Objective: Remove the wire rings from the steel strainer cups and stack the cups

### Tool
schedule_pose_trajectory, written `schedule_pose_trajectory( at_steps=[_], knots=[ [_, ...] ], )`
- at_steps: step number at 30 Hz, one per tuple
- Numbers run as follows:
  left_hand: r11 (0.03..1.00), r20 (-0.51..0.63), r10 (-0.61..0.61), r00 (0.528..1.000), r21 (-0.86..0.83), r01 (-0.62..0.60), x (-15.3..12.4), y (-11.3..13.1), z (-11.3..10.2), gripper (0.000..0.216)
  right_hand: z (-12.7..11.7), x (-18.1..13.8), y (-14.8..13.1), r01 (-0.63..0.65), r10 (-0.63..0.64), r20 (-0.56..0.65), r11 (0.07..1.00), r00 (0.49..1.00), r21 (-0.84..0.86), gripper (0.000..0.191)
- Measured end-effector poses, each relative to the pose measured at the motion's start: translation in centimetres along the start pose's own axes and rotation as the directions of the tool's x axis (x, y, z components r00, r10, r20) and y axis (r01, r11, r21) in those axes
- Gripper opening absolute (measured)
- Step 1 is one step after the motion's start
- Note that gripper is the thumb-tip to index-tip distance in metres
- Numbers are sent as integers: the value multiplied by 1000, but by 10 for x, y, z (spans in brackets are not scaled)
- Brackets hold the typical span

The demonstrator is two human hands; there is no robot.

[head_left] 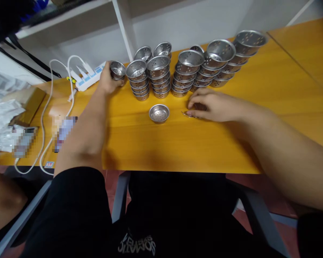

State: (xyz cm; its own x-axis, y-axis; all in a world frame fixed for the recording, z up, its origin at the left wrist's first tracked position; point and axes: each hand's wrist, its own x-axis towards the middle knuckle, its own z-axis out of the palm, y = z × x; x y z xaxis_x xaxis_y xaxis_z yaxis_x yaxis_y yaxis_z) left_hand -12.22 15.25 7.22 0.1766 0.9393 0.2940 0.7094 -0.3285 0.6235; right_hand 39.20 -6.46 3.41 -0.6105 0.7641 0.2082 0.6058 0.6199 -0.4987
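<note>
My left hand (109, 80) is closed around a short stack of small perforated metal cups (117, 70), at the left end of the rows. My right hand (208, 104) rests low over the table, fingers curled, on thin metal tweezers (188, 115) whose two tips point left; the rest is under the hand. Between the hands a single shallow perforated metal cup (159, 114) stands upright on the table. Behind it rise several stacks of the same kind of cup, such as the middle stack (158, 67) and the stack by my right hand (190, 61).
The wooden table (161, 150) backs onto grey shelving (183, 21). Left of my arm lie a white power strip (90, 80) with cables, a blurred-out phone (66, 133), another device (25, 142), and a cardboard box (32, 104) with plastic bags. A person's arm (5, 200) shows at lower left.
</note>
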Motion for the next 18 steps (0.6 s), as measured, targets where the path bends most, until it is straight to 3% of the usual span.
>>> schedule_pose_trajectory(
  at_steps=[4,11,15,18],
  knots=[
    [1000,-39,6,999,-17,-7,-34,-15,-25,130,2,2,2,0,0,12,1000,1000,-3,61],
    [994,-76,-85,994,-81,79,-82,-5,-35,103,3,4,5,9,-8,17,1000,1000,-19,61],
    [988,55,-7,998,-151,15,-106,8,-38,112,4,5,8,33,-33,7,999,999,-24,61],
    [979,218,97,971,-195,-54,-127,23,-37,116,4,5,9,45,-45,1,999,999,-21,62]
  ],
)
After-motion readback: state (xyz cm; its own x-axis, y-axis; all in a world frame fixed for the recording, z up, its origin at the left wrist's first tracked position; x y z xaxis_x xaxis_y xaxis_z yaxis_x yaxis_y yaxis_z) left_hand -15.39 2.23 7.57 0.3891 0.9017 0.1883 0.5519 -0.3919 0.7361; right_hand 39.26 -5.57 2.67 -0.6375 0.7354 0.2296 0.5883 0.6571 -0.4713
